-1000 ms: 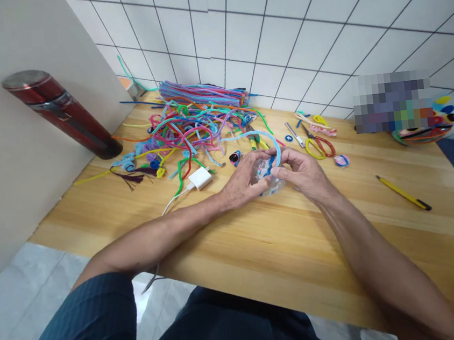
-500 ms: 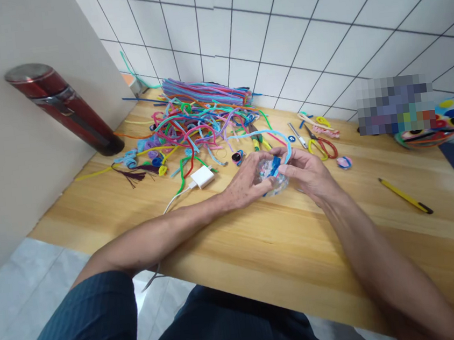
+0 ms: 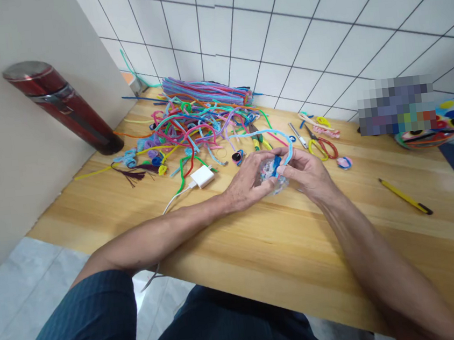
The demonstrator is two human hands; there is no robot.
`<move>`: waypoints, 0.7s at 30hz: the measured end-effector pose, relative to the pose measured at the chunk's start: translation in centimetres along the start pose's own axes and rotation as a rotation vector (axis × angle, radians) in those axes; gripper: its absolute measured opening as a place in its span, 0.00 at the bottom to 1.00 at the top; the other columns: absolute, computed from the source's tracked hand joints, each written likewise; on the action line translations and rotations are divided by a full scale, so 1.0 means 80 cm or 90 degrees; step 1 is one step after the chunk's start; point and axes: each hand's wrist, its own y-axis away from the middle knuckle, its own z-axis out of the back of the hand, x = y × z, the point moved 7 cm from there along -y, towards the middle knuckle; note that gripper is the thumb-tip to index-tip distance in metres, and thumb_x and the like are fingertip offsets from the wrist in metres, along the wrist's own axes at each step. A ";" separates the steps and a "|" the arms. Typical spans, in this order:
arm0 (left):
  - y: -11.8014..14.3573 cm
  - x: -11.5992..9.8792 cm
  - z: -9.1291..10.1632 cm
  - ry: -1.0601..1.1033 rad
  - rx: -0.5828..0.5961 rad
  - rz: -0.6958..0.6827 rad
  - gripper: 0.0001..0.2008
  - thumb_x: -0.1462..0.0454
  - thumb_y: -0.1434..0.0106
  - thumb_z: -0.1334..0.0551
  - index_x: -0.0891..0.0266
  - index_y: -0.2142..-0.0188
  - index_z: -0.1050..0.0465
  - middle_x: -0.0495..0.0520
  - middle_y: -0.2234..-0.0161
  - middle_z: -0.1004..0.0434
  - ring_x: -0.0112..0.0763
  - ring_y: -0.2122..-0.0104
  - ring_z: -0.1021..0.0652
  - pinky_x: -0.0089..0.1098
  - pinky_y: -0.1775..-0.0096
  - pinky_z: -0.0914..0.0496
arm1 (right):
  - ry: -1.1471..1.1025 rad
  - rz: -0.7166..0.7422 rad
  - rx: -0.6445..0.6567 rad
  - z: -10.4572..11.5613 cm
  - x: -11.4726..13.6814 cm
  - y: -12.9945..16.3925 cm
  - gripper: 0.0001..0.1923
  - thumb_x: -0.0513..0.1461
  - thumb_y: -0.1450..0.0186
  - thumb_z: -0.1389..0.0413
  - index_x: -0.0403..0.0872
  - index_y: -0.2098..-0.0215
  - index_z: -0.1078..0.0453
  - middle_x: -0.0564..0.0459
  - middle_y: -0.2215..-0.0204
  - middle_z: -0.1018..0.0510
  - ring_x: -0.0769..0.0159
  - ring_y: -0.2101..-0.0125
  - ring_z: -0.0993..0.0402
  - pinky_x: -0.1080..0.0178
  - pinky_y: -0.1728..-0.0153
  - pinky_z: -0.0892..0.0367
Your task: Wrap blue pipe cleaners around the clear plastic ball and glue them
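Note:
Between my hands is a small clear plastic piece (image 3: 266, 170) with pink, white and blue bits showing in it; its exact kind I cannot make out. A dark blue strip (image 3: 277, 162) crosses its top. My left hand (image 3: 245, 183) is closed around its left side, thumb along the near edge. On the other side, my right hand (image 3: 309, 173) pinches a light blue pipe cleaner (image 3: 277, 132) against the piece. The pipe cleaner's free length arcs up and leftward toward the pile. Some right fingertips are hidden behind the piece.
Tangled pipe cleaners (image 3: 201, 124) lie behind, before a bundle (image 3: 206, 90). Pliers (image 3: 262, 143), scissors (image 3: 322, 149), a silver-white cutter (image 3: 297, 134) and a yellow cutter (image 3: 404, 196) lie rightward. A white charger (image 3: 202, 177) and red flask (image 3: 66, 111) are left; a decorated bowl (image 3: 424, 138) stands far right.
The clear piece has tilted slightly in my hands, and my right fingers have shifted a little on the dark blue strip. The rest looks the same.

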 end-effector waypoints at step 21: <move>0.000 0.002 0.003 -0.039 -0.009 0.027 0.23 0.57 0.31 0.37 0.57 0.39 0.36 0.64 0.40 0.27 0.48 0.38 0.26 0.50 0.36 0.31 | -0.073 -0.013 -0.034 0.007 -0.001 -0.004 0.17 0.45 0.51 0.21 0.52 0.69 0.21 0.52 0.55 0.14 0.59 0.57 0.19 0.56 0.54 0.23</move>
